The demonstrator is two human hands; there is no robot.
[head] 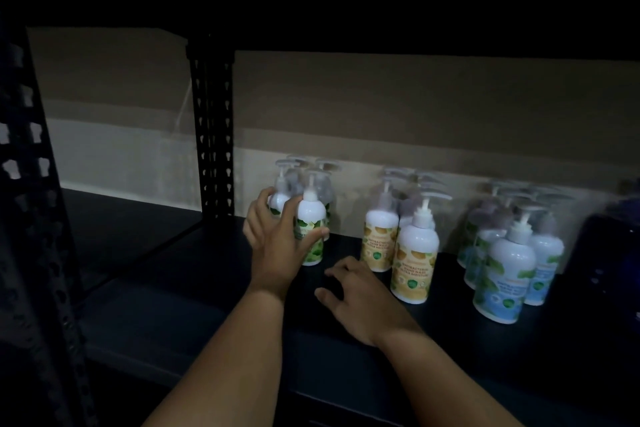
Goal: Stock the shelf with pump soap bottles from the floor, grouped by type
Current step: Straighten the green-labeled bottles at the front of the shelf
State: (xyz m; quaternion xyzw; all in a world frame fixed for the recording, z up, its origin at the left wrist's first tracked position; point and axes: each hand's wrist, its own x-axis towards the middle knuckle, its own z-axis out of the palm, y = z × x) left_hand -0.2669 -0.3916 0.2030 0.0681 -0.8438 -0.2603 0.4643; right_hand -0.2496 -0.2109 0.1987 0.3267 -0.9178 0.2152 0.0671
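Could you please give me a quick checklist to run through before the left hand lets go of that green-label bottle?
1. Green-label bottle stands upright on the shelf: ok.
2. It sits with the green group, apart from the orange group: ok.
3. Left hand is wrapped around the bottle: ok.
4. Right hand is empty, resting on the shelf and touching no bottle: ok.
5. Blue group stands upright at the right: ok.
6. Bottles at the back of each group stand straight: cannot tell, too dark and blurred.

Left hand [277, 239] wrapped in a grasp, right hand [360, 298] loosely curled, both arms outstretched.
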